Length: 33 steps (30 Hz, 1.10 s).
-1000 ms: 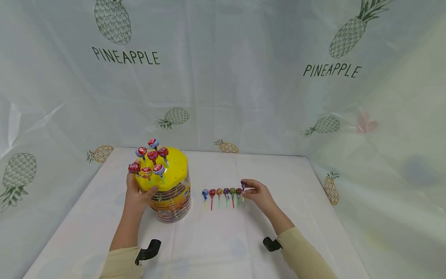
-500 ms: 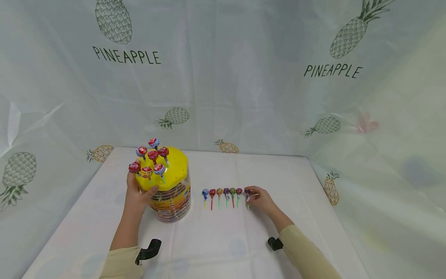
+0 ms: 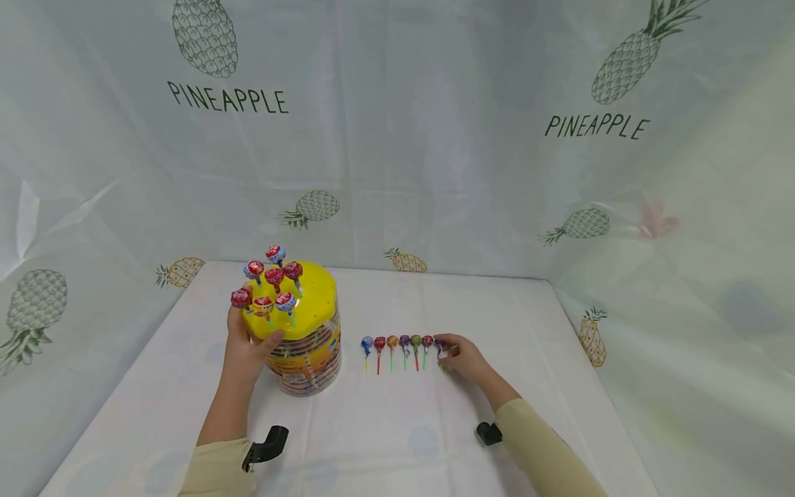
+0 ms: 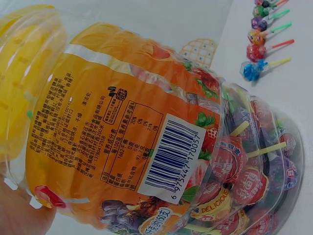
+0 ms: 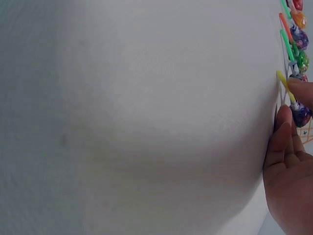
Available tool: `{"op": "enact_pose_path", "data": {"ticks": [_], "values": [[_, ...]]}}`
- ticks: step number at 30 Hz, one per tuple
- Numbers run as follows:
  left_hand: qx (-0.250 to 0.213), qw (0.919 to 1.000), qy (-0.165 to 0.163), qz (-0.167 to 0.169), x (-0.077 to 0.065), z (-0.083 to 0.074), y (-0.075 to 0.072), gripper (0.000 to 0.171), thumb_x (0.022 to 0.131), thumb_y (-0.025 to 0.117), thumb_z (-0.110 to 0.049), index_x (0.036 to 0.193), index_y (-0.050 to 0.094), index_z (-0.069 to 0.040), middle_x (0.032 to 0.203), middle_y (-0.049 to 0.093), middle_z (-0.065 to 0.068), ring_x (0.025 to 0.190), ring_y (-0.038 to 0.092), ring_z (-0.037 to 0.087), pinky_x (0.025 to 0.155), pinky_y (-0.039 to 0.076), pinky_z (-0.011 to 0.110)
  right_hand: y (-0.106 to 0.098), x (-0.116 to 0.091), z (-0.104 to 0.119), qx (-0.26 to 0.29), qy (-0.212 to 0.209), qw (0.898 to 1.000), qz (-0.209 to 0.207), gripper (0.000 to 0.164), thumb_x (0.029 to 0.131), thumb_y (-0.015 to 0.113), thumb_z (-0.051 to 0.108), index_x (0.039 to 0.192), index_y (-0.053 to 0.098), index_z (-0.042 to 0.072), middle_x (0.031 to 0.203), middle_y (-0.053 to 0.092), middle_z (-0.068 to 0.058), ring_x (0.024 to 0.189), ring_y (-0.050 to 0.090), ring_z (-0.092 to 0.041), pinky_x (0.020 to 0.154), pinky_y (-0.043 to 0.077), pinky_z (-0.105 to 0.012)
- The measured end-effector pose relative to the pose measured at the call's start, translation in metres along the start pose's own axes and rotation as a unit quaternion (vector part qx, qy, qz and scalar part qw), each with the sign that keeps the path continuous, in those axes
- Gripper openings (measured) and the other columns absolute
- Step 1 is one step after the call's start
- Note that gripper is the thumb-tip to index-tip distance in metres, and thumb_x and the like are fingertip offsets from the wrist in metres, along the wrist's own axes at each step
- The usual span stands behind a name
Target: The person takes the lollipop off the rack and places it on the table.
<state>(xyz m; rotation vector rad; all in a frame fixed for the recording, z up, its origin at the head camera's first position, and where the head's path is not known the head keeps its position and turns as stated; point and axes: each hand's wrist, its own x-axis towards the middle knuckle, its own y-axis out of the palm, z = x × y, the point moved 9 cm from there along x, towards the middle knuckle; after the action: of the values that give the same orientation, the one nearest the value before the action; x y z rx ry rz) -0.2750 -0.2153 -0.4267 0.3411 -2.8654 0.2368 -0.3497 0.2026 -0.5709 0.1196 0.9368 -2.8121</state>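
On the left of the table, my left hand [image 3: 244, 353] holds a clear plastic jar [image 3: 307, 362] near its yellow lid [image 3: 318, 293], thumb on the near side. Several wrapped lollipops [image 3: 274, 277] stand up from that lid by their sticks. In the left wrist view, more lollipops [image 4: 227, 159] show through the jar's wall. My right hand [image 3: 466, 357] pinches a purple lollipop [image 5: 301, 115] with a yellow stick, low at the table, at the right end of a row. That row of lollipops [image 3: 393, 342] lies side by side, sticks toward me.
A white cloth covers the table [image 3: 366, 435]. Behind it hangs a pale curtain [image 3: 435, 152] printed with pineapples. Dark wrist mounts [image 3: 267, 447] jut from both sleeves.
My right hand has lowered the purple lollipop to the table just right of the row, then shifted it slightly left toward its neighbour. The left hand and the jar have stayed put.
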Motion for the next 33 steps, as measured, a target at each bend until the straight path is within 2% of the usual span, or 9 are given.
{"op": "enact_pose_path", "data": {"ticks": [14,20,25,28,33], "values": [[0.005,0.9999,-0.01,0.002,0.0,0.002,0.0,0.085,0.091,0.07,-0.023,0.154,0.012,-0.026,0.149,0.029,0.006,0.143,0.021,0.024,0.118,0.014,0.048,0.004,0.0,0.004,-0.029,-0.013,0.999,0.019,0.057,0.082,0.075,0.001,0.135,0.059,0.014,0.105,0.055,-0.005,0.082,0.048,-0.019,0.064,0.044,-0.031],[0.005,0.9999,-0.014,0.003,0.001,0.002,0.0,0.085,0.091,0.07,-0.023,0.154,0.011,-0.025,0.149,0.028,0.006,0.143,0.022,0.024,0.118,0.014,0.047,0.001,-0.002,0.003,-0.025,-0.005,1.0,0.012,0.057,0.083,0.076,0.002,0.136,0.059,0.015,0.106,0.056,-0.005,0.086,0.05,-0.02,0.068,0.046,-0.032],[0.006,0.9999,-0.013,0.003,0.001,0.001,0.001,0.084,0.091,0.069,-0.024,0.153,0.012,-0.026,0.148,0.029,0.006,0.142,0.022,0.025,0.118,0.014,0.048,-0.007,-0.001,0.005,-0.031,-0.022,0.999,-0.004,0.057,0.082,0.077,0.003,0.135,0.059,0.013,0.104,0.057,-0.005,0.085,0.052,-0.019,0.067,0.048,-0.031],[0.002,0.9999,-0.012,0.003,0.001,0.001,0.0,0.084,0.091,0.069,-0.024,0.153,0.012,-0.026,0.148,0.03,0.005,0.142,0.024,0.024,0.118,0.016,0.048,-0.014,0.0,0.015,-0.024,-0.037,0.999,-0.019,0.056,0.083,0.076,0.003,0.136,0.058,0.012,0.103,0.056,-0.008,0.083,0.052,-0.019,0.063,0.047,-0.029],[0.005,0.9999,-0.016,0.001,0.0,0.004,0.001,0.085,0.091,0.07,-0.024,0.153,0.012,-0.026,0.148,0.031,0.006,0.142,0.024,0.024,0.117,0.017,0.049,-0.022,0.0,0.058,0.017,-0.083,0.996,-0.019,0.052,0.087,0.073,0.004,0.136,0.058,0.011,0.108,0.055,-0.017,0.082,0.053,-0.021,0.062,0.047,-0.03]]}}
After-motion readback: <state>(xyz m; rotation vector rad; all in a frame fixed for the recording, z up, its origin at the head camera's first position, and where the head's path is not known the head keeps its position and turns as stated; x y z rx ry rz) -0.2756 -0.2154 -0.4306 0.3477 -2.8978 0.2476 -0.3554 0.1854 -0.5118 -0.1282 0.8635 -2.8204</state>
